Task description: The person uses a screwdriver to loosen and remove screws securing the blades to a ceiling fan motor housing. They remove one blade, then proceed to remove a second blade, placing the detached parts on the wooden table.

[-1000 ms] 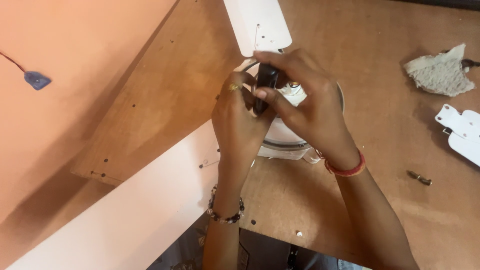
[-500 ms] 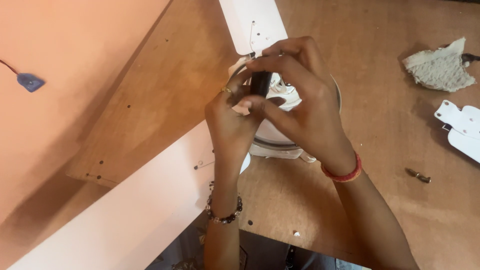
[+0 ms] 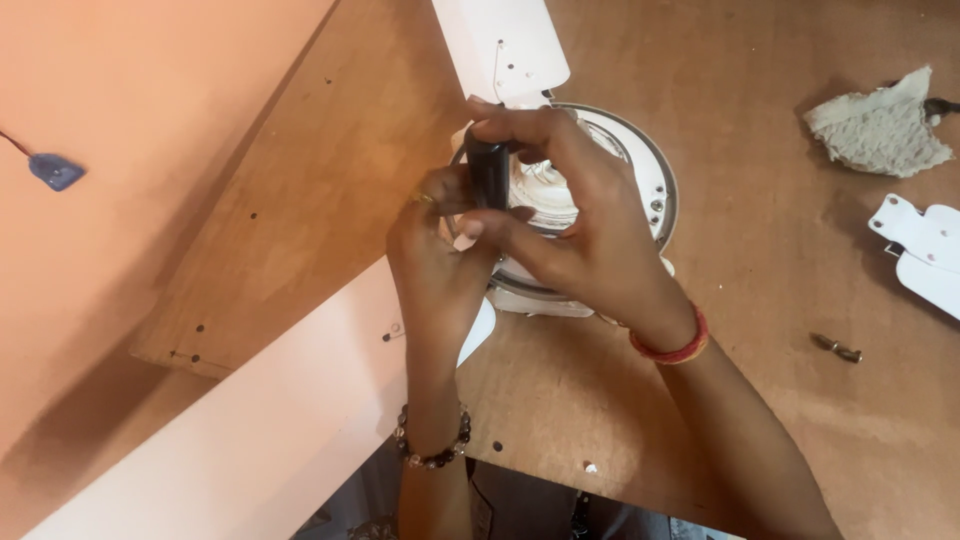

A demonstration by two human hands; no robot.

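A white ceiling fan motor lies on a brown wooden board, with one white blade running to the top and another blade running to the lower left. Both my hands meet over the motor's left rim. My right hand is closed around a black tool handle held upright. My left hand, with a ring on one finger, presses against the same handle from below. The tool's tip is hidden by my fingers.
A crumpled grey-white cloth lies at the top right. A loose white blade bracket sits at the right edge, and a small brass screw lies near it. A blue piece on a wire rests on the orange surface at left.
My hands have shifted slightly around the black handle while staying over the motor. The fan and blades have not moved on the board.
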